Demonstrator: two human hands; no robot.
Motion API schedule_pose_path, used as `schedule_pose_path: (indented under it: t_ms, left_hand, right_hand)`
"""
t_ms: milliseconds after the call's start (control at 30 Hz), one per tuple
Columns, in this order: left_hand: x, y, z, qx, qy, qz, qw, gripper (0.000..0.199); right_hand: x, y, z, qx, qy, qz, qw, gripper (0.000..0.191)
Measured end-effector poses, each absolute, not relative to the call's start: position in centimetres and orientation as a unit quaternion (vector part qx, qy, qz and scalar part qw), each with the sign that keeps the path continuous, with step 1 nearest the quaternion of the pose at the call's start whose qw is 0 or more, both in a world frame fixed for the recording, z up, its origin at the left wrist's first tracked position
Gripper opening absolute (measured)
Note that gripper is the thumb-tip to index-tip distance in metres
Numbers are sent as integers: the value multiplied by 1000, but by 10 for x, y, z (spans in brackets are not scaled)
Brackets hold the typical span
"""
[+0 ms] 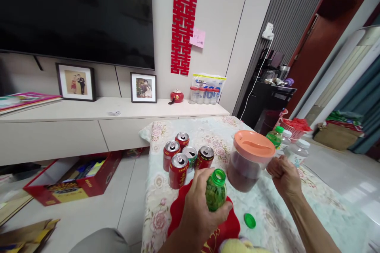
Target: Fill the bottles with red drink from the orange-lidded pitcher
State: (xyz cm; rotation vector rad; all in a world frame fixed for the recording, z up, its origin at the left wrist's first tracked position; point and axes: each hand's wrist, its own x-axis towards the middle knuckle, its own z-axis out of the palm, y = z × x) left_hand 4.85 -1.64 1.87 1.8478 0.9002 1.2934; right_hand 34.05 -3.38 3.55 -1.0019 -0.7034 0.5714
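Note:
My left hand (198,205) is wrapped round a small green plastic bottle (216,191), upright with its mouth uncapped, above a red scallop-edged tray (178,209). To the right stands a clear pitcher (243,172) with a coral lid (254,144) and dark liquid inside. My right hand (283,176) is closed at the pitcher's right side, where the handle is; the fingers hide the handle itself. A loose green cap (249,220) lies on the tablecloth, right of the tray. Several drink cans (179,170) stand behind the tray.
Behind my right hand stand a green-capped bottle (275,136) and white-capped bottles (298,152). A red basket (295,128) is beyond them. Something pale yellow (243,246) lies at the front. The floral tablecloth (160,221) reaches the white cabinet (130,112). A red box (71,182) sits on the floor.

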Motion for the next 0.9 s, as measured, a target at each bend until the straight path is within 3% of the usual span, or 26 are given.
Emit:
schedule_pose_path:
  t_ms: [367, 667, 900]
  left_hand:
    - [46, -16, 5, 676, 379, 473, 419, 81]
    - [46, -19, -19, 686, 352, 506, 386, 81]
    - [34, -23, -8, 694, 339, 451, 447, 74]
  right_hand:
    - [319, -65, 78, -475, -302, 229, 794, 48]
    - [303, -97, 135, -520, -336, 220, 754, 45]
    - [290, -106, 153, -574, -365, 203, 704, 48]
